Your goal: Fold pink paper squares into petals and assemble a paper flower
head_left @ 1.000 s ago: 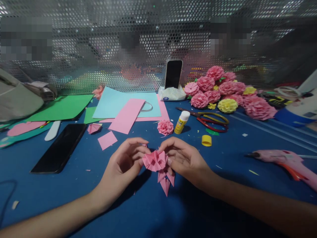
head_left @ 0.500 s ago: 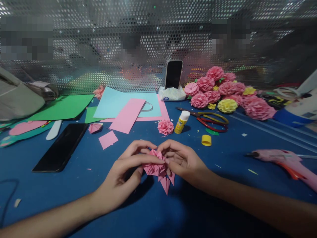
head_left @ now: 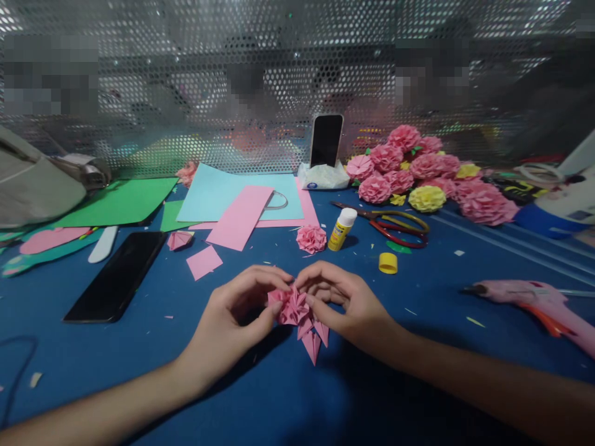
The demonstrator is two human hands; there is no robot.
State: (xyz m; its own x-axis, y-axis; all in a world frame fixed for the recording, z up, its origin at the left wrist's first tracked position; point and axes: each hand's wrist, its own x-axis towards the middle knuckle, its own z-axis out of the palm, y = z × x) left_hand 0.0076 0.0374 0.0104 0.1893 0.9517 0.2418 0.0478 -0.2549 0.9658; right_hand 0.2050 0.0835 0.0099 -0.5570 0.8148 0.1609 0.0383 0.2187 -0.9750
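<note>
Between my two hands is a pink folded paper flower [head_left: 294, 308], its pointed petals hanging toward me. My left hand [head_left: 237, 310] pinches its left side with thumb and fingers. On the other side, my right hand [head_left: 344, 303] grips the flower, thumb in front and fingers curled behind, partly hidden. Just beyond the hands sit a finished-looking pink paper ball flower [head_left: 311, 238] and an uncapped-looking glue stick [head_left: 342, 229] standing upright. Its yellow cap [head_left: 387, 263] lies to the right. A pink paper square [head_left: 204, 262] rests left of the hands.
A black phone [head_left: 116, 277] lies at left, near green card [head_left: 121, 201]. Behind are pale blue sheets [head_left: 218, 192] and a pink strip [head_left: 242, 217]. Scissors [head_left: 395, 223], a heap of paper flowers [head_left: 404, 164] and a pink glue gun [head_left: 525, 294] occupy the right. A perforated metal panel [head_left: 186, 124] closes the back.
My left index finger has lifted off the flower's front and drawn back to its left edge, with the thumb now on the petals. My right hand has hardly moved.
</note>
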